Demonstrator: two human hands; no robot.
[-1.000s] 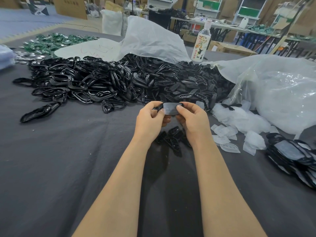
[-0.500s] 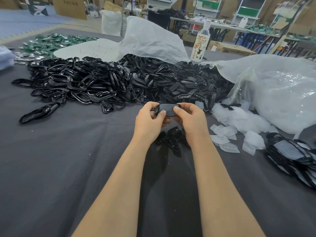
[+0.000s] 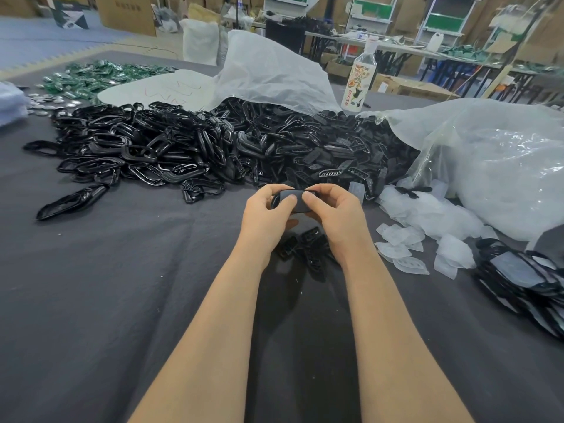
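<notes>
Both hands meet at the centre of the frame, curled round one small black plastic piece; the left hand grips its left end with the thumb pressed flat on the top face, and the right hand pinches the right end, its thumb lying beside the other; the piece is held level above the surface, between the fingertips of both hands. Just below the wrists a few loose black parts lie on the dark grey cloth that covers the table; at lower right a stack of black-framed pieces sits near the frame edge, and left of it pale translucent inserts are scattered. Beyond the hands a wide heap of black frames and clips stretches across the middle of the frame; a clear plastic bag bulges at the right, and a white sack lies open behind the heap. A labelled bottle stands upright at upper centre-right; green parts and small silver discs lie at upper left. Farther back, cardboard boxes, long tables and shelving fill the room.
</notes>
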